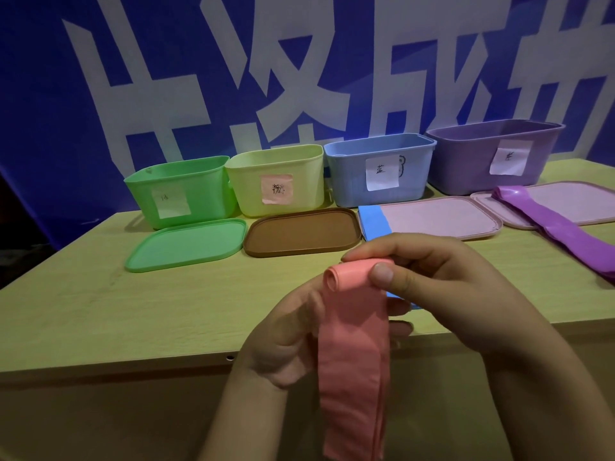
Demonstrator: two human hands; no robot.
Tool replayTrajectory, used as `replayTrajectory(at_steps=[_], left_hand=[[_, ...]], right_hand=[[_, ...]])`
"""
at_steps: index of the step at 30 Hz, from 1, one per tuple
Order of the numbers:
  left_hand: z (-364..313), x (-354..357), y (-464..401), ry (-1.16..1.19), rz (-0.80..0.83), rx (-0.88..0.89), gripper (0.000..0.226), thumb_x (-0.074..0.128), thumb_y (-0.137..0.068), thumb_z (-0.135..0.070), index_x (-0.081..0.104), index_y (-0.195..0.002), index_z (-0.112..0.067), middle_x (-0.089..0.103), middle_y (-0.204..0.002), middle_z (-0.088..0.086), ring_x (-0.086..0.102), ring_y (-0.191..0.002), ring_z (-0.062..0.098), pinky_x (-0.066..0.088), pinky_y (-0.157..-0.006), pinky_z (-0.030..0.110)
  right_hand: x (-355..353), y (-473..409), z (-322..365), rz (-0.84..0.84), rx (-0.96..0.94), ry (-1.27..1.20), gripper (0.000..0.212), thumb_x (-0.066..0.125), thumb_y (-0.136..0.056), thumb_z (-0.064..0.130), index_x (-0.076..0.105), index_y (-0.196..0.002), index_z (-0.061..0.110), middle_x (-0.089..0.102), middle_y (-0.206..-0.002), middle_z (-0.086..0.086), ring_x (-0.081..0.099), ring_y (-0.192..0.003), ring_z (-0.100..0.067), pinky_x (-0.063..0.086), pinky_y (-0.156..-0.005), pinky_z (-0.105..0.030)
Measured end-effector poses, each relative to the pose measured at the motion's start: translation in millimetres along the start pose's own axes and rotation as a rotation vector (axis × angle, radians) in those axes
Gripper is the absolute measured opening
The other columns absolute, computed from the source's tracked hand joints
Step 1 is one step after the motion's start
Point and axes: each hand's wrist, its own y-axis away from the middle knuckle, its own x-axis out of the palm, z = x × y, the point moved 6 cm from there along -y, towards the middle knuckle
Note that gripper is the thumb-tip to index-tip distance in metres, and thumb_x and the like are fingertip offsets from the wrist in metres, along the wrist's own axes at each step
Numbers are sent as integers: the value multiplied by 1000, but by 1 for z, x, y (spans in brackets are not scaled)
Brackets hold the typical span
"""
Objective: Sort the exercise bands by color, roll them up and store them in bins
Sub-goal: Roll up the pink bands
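Surface: pale wood-grain tabletop, front edge in view with one small hole in it. Behind it, from 9 to 3 o'clock, a blue banner with large white characters fills the background. Lighting dim.

Count, bins: 4, in a row along the far edge. From 10 toward 2 o'clock: green bin, yellow-green bin, blue bin, purple bin. Each carries one paper label on its front wall.

Count, lids: 4, lying flat in front of the bins: green lid, brown lid, two pink lids.

Count, bands: 3 visible. Purple band lies across the far-right pink lid and tabletop at 2 o'clock. Blue band lies at 12 o'clock, partly hidden behind the hands. Pink band is at centre, held above the near edge, top end rolled into a small coil, the rest hanging down toward 6 o'clock.

Hands: right hand pinches the coil between thumb and fingers; left hand grips the band just below it from the side.
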Motion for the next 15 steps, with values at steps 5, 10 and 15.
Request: replayTrajectory(at_steps=[5, 10, 15], left_hand=[[1, -13, -2, -93, -113, 36, 57, 72, -75, -37, 59, -125, -13, 66, -117, 14, 64, -107, 31, 50, -94, 45], [-2, -22, 3, -240, -302, 80, 58, 82, -60, -47, 71, -109, -19, 71, -106, 12, 68, -97, 29, 56, -85, 41], [-17, -21, 13, -493, -456, 118, 47, 76, -63, -58, 77, -92, -21, 74, -87, 0, 67, -81, 12, 54, -70, 25]], right_hand=[[-3, 2, -1, -22, -7, 32, 23, 61, -75, 38, 73, -94, 33, 72, -92, 6, 67, -79, -5, 52, -61, -17], [-5, 3, 0, -62, -30, 64, 25, 60, -74, 42, 72, -95, 34, 72, -90, 3, 67, -76, -11, 58, -65, -28], [-9, 3, 1, -132, -48, 66, 22, 63, -77, 36, 72, -96, 33, 73, -95, 5, 68, -90, -10, 56, -78, -28]])
